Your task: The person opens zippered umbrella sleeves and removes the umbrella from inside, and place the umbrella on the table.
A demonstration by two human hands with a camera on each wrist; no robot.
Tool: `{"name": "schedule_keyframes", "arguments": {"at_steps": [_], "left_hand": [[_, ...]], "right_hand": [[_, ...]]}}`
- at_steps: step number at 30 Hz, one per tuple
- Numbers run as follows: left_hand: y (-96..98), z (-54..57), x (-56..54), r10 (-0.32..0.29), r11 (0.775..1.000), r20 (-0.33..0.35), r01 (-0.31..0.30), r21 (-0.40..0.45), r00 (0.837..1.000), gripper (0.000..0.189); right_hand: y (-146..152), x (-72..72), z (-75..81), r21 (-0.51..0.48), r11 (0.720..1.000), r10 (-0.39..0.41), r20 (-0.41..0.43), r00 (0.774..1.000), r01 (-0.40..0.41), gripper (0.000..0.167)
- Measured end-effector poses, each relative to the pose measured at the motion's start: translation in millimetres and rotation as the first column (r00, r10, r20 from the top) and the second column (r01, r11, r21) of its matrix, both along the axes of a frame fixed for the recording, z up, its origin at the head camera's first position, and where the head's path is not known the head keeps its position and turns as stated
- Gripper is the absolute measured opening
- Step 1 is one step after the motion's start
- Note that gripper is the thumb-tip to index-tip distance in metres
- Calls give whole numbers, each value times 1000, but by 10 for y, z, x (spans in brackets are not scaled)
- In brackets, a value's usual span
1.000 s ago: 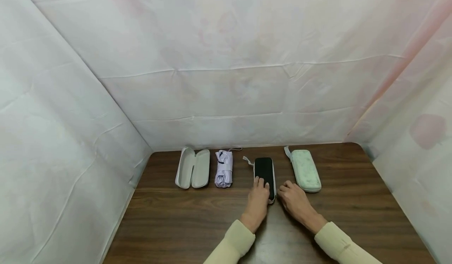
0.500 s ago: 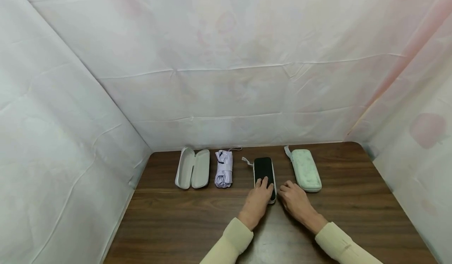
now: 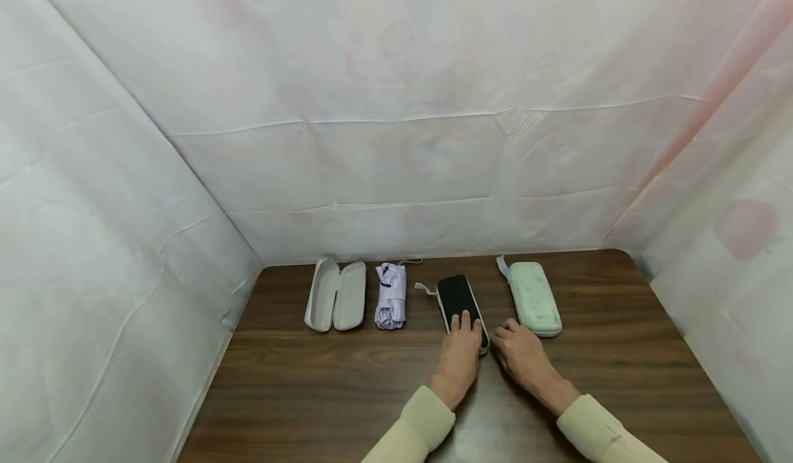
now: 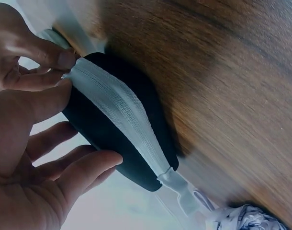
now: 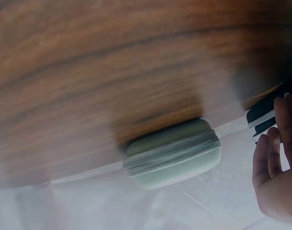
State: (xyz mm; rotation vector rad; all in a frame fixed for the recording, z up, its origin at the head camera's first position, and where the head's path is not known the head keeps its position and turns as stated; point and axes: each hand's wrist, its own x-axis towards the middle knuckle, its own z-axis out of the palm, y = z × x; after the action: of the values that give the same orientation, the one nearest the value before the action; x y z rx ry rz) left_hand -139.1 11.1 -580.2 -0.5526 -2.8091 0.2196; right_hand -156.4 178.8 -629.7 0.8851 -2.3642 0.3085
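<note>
A black zip case with a pale zipper band lies on the table, slanted, a light ribbon tab at its far end. My left hand holds its near part, fingers over the black top. In the left wrist view, the left thumb lies by one end of the zipper band, and other fingertips touch the black side. My right hand is at the case's near right corner. Its thumb and finger pinch at the zipper's end; the pull itself is hidden between them.
A mint green zip case with a ribbon tab lies right of the black one. To the left are a folded lilac umbrella and an opened pale hard case. Whitish sheets hang behind and beside the wooden table.
The black case has turned, its far end swinging left and its near end slightly right. My left hand has shifted a little right with it. The right hand has barely moved.
</note>
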Motion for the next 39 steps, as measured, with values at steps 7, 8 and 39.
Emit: {"name": "schedule_keyframes", "arguments": {"at_steps": [7,8,39], "left_hand": [[24,-33,-15,7,999,-4,-7,53,1000,47],[25,-40,-17,9,998,-6,-9,59,1000,47],[179,-81,23,115,993,10,-115,38,993,53]], "right_hand": [[7,25,-12,-4,1000,-8,26,1000,8,10],[7,30,-15,-3,1000,-8,28,1000,9,10],[8,158,-35,-29,1000,-10,30,999,11,8]]}}
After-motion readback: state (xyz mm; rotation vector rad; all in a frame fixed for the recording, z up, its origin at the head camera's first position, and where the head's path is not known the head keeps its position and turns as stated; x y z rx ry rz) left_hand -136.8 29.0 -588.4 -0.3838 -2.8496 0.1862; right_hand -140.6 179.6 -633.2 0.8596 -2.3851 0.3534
